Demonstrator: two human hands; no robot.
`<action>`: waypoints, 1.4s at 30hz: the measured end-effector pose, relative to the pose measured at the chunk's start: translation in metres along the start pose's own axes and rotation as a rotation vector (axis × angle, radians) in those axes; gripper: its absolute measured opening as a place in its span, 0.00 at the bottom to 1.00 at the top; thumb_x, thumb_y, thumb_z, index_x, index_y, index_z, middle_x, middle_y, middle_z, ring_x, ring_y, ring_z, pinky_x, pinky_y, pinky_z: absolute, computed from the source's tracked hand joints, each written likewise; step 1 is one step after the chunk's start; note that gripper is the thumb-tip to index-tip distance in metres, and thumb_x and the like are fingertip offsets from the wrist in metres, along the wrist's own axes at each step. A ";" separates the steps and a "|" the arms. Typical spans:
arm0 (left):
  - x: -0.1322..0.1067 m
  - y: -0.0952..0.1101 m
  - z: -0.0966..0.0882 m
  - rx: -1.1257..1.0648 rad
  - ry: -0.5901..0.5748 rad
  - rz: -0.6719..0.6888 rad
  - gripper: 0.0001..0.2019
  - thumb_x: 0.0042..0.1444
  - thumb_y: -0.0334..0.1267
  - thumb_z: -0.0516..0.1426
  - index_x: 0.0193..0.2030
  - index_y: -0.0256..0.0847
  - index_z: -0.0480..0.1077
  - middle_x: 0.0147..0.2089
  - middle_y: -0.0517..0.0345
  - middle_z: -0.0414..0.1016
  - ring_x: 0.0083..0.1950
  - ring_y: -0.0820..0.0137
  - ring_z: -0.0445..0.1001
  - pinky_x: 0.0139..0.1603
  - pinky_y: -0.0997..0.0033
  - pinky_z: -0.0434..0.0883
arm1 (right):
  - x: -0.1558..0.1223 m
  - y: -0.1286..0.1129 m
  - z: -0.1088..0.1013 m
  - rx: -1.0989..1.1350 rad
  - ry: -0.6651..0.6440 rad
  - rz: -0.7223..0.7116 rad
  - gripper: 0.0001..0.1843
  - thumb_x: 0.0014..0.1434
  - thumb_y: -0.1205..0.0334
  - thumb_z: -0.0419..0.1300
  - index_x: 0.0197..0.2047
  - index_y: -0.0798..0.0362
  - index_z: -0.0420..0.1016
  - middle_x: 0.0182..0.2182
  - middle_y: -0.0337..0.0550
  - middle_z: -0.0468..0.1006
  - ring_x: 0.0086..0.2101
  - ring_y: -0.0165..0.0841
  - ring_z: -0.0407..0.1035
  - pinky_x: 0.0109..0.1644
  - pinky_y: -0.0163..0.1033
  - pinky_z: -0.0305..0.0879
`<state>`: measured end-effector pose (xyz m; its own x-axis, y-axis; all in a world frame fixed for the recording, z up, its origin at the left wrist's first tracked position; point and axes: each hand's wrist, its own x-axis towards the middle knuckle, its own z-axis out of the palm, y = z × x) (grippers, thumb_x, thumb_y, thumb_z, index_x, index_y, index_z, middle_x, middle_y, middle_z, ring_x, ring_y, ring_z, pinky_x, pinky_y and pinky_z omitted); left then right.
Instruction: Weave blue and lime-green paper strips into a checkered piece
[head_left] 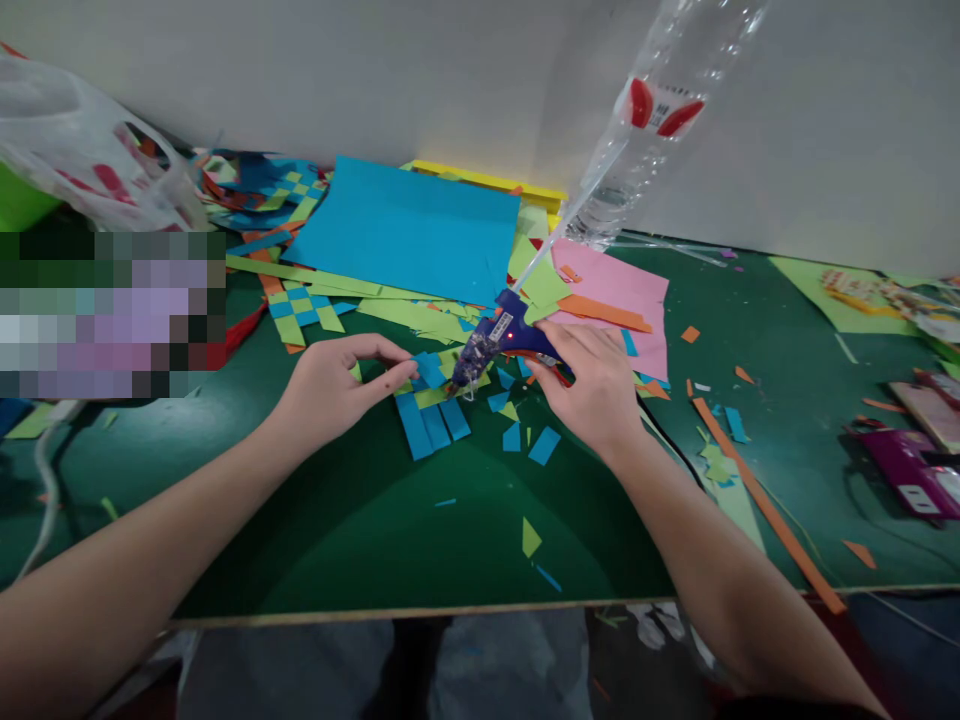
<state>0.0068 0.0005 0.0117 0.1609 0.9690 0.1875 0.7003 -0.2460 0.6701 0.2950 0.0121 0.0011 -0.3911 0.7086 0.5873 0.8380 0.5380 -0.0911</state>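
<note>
My right hand [592, 385] is closed around a dark blue hot glue gun [510, 325], with a clear glue stick [559, 235] jutting from its back end. The gun's nozzle points down and left, right beside a woven piece of blue and green paper strips [431, 415]. Between thumb and fingertips, my left hand [337, 385] pinches the upper left edge of that woven piece. Whether the nozzle touches the paper I cannot tell. Several small blue and green paper scraps [544, 445] lie under and right of the gun.
A blue sheet [412, 230] and pink paper [622, 290] lie behind the hands. A large plastic bottle [645, 130] stands against the wall. At left is a white plastic bag [82, 140]; at right, a purple box [904, 465]. An orange strip [765, 500] crosses the green table's right side.
</note>
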 end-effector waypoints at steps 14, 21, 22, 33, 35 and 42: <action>0.000 -0.003 0.001 -0.001 0.011 0.004 0.12 0.57 0.51 0.60 0.34 0.45 0.79 0.17 0.62 0.67 0.21 0.71 0.64 0.24 0.71 0.56 | 0.000 0.001 -0.002 0.006 0.013 -0.019 0.17 0.67 0.58 0.57 0.55 0.55 0.74 0.47 0.52 0.82 0.46 0.45 0.75 0.49 0.50 0.65; 0.000 -0.003 0.001 0.007 0.008 0.012 0.13 0.57 0.51 0.60 0.34 0.44 0.79 0.26 0.58 0.77 0.23 0.71 0.66 0.24 0.72 0.57 | 0.001 0.001 -0.004 0.034 -0.008 0.000 0.17 0.66 0.58 0.59 0.56 0.53 0.74 0.48 0.52 0.81 0.47 0.46 0.74 0.49 0.50 0.65; 0.000 -0.003 0.001 0.004 0.006 0.010 0.13 0.57 0.51 0.60 0.34 0.45 0.79 0.26 0.58 0.77 0.24 0.71 0.66 0.24 0.72 0.57 | 0.001 0.001 -0.004 0.034 -0.006 -0.002 0.17 0.65 0.58 0.59 0.56 0.53 0.74 0.48 0.52 0.81 0.47 0.45 0.74 0.49 0.50 0.65; -0.001 -0.003 0.001 0.004 0.017 0.023 0.12 0.57 0.50 0.60 0.34 0.44 0.79 0.24 0.59 0.76 0.22 0.73 0.64 0.23 0.72 0.56 | 0.003 0.005 -0.006 0.064 0.023 0.002 0.20 0.60 0.57 0.64 0.54 0.53 0.75 0.49 0.51 0.82 0.49 0.45 0.75 0.52 0.51 0.66; -0.001 -0.003 0.001 0.007 0.013 0.024 0.12 0.57 0.50 0.60 0.34 0.45 0.79 0.23 0.60 0.74 0.22 0.72 0.64 0.24 0.72 0.56 | 0.003 0.007 -0.006 0.089 0.006 0.026 0.22 0.59 0.55 0.65 0.55 0.52 0.74 0.49 0.50 0.81 0.50 0.46 0.74 0.53 0.52 0.66; -0.001 -0.005 0.002 0.009 0.009 0.046 0.12 0.58 0.49 0.60 0.34 0.45 0.79 0.22 0.61 0.74 0.23 0.71 0.68 0.25 0.72 0.59 | 0.004 0.011 -0.007 0.102 0.021 0.075 0.25 0.57 0.51 0.67 0.54 0.54 0.74 0.47 0.53 0.81 0.48 0.48 0.75 0.53 0.53 0.66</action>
<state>0.0050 0.0007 0.0066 0.1869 0.9564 0.2244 0.6986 -0.2900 0.6542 0.3052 0.0176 0.0084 -0.3196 0.7396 0.5923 0.8213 0.5279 -0.2161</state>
